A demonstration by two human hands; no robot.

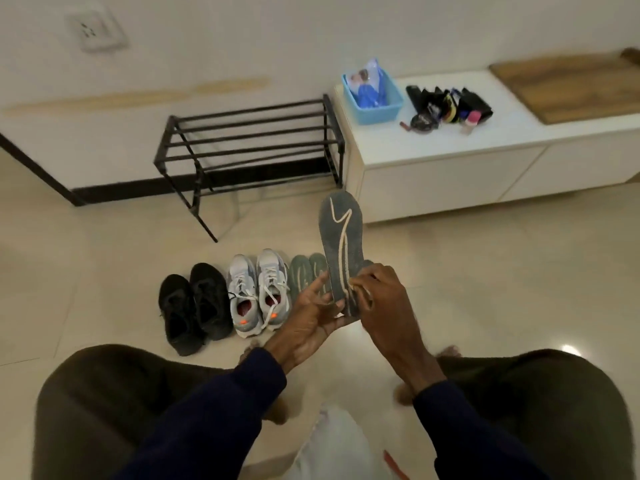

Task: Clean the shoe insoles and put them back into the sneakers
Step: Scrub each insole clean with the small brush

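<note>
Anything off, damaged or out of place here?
Mainly the wall: a long yellowish smear runs above the shoe rack, like a stain or worn paint. The insole gripped by the left hand and right hand looks speckled with pale dust. The black sneakers and grey sneakers stand in tidy pairs.

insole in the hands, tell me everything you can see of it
The insole is a thin, flat, dark grey piece that looks like foam or fabric, with a faintly speckled surface. A pale cream line runs along its length and forks near the rounded toe. It stands nearly upright, toe end up and heel end down, held in the air above the tiled floor. The left hand holds its lower left edge, and the right hand curls over its lower right part.
</note>
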